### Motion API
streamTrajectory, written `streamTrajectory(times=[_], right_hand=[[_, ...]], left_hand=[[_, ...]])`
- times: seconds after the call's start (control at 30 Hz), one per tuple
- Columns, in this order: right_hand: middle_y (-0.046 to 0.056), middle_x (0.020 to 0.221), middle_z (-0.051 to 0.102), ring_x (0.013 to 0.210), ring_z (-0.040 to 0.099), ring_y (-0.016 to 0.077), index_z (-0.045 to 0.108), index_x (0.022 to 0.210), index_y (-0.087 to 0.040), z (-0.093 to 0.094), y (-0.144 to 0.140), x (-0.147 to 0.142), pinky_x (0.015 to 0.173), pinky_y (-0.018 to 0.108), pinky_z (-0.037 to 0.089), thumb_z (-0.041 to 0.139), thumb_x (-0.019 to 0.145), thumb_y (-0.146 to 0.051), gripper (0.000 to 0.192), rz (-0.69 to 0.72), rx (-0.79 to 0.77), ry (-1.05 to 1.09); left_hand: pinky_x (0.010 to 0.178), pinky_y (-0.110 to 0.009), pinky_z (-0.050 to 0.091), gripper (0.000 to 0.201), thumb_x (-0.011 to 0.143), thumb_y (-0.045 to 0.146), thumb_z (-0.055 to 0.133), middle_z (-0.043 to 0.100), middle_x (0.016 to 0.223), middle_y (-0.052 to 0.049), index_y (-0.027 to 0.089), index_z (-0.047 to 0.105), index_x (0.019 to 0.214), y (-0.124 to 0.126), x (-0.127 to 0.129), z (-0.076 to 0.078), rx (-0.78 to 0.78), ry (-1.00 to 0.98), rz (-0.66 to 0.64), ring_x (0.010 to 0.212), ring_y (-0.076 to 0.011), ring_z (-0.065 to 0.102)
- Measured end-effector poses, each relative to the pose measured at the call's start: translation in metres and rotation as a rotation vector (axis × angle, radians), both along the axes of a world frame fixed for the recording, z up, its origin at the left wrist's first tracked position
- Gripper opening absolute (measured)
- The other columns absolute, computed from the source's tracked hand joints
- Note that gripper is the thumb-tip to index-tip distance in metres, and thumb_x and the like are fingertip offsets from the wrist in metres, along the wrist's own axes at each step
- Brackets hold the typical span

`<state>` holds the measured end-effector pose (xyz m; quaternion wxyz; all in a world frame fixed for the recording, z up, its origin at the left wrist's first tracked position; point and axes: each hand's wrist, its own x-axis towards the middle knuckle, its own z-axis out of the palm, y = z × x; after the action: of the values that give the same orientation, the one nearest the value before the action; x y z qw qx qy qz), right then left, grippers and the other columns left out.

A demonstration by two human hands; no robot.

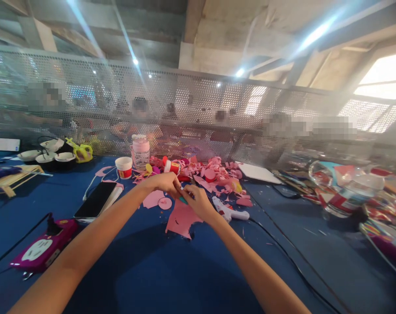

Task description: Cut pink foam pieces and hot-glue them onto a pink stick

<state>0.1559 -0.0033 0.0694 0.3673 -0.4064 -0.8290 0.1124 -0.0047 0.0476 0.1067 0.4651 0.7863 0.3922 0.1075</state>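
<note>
The blue worktop [152, 270] spreads wide under my arms, with a black phone [96, 199] and a magenta case [42, 249] off to my left and a heap of pink scraps [214, 172] beyond my hands. Straight below my hands lies the pink foam sheet [181, 218], flat on the worktop with a ragged cut edge; I judge it light, soft and floppy, easy to tear or crease, so best pinched close to the cut rather than at a far corner. A white glue gun [230, 213] lies just beside it on my right. My left hand [163, 182] and right hand [198, 201] meet fingertip to fingertip above the sheet, each grip pinched together on 1 small piece [182, 194], probably a foam offcut, though it is too small to tell. It should weigh almost nothing and slip easily.
</note>
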Motion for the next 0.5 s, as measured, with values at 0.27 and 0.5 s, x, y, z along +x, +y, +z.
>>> streamTrajectory(times=[0.27, 0.5], right_hand=[[-0.002, 0.056, 0.044, 0.055, 0.042, 0.0093, 0.044, 0.057, -0.017, 0.03, 0.018, -0.014, 0.052, 0.021, 0.028, 0.042, 0.084, -0.025, 0.029, 0.11, 0.074, -0.107], [0.001, 0.063, 0.05, 0.063, 0.045, 0.012, 0.044, 0.059, -0.017, 0.032, 0.025, -0.017, 0.06, 0.023, 0.031, 0.042, 0.084, -0.021, 0.026, 0.123, 0.116, -0.122]], left_hand=[[0.058, -0.021, 0.047, 0.016, 0.051, 0.013, 0.066, 0.065, 0.055, 0.002, 0.015, 0.07, 0.066, 0.008, -0.019, 0.01, 0.026, -0.047, 0.1, 0.054, -0.011, 0.059], [0.059, -0.022, 0.049, 0.012, 0.052, 0.015, 0.066, 0.064, 0.052, 0.002, 0.015, 0.069, 0.064, 0.008, -0.02, 0.013, 0.047, -0.019, 0.203, 0.054, -0.0117, 0.06]])
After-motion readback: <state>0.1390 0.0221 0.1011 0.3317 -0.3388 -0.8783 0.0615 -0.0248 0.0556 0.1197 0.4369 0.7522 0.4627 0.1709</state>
